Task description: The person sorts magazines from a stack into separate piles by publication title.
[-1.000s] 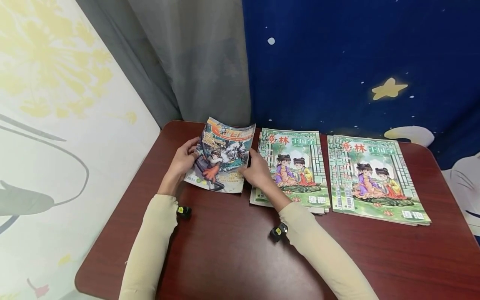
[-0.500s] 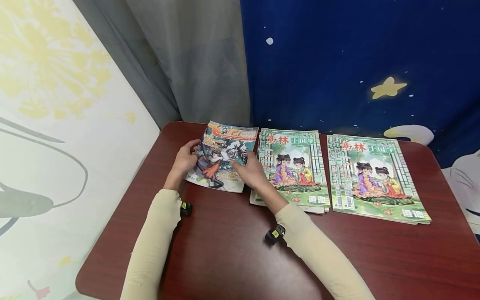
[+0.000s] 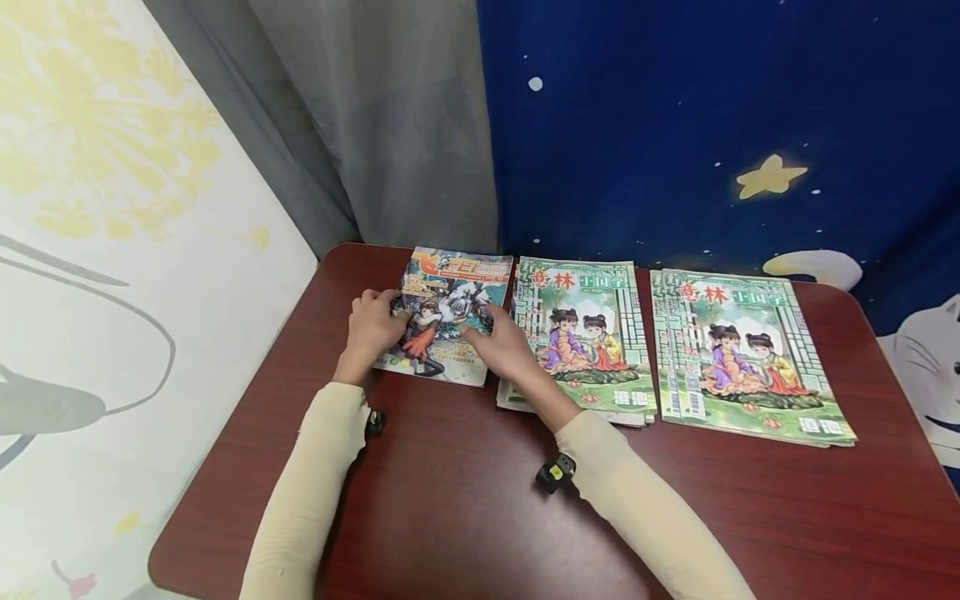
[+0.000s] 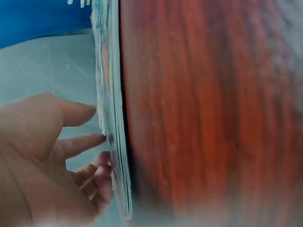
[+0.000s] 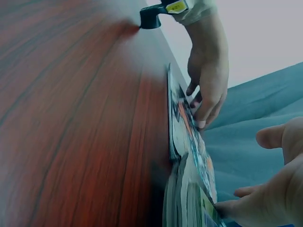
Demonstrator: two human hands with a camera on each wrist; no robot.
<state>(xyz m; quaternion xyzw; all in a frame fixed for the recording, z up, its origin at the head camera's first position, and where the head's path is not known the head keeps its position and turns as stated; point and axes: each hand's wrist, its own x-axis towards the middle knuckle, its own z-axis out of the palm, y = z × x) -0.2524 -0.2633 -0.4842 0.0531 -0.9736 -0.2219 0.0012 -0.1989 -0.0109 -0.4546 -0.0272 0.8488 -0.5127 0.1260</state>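
Note:
A comic magazine (image 3: 442,354) with an orange title and a dark action cover lies flat at the table's back left, on top of other thin booklets. My left hand (image 3: 375,323) rests at its left side, fingertips on the cover; in the left wrist view those fingers (image 4: 85,144) are loosely bent against the pages' side. Over the right edge is my right hand (image 3: 504,340). Its thumb stands lifted away in the right wrist view, while the fingers (image 5: 236,210) touch near the edge of the neighbouring green magazine pile (image 3: 592,398).
A second green magazine pile (image 3: 757,408) lies farther right, its copies slightly fanned. All sit on the reddish-brown table (image 3: 450,500). Behind the back edge hang a grey curtain (image 3: 420,167) and a blue starry one (image 3: 637,150). A patterned white wall (image 3: 150,333) borders the left.
The comic magazine has gone from tilted and bowed between both hands to lying flat. My left hand has moved inward onto its cover, and my right thumb has shifted left over it.

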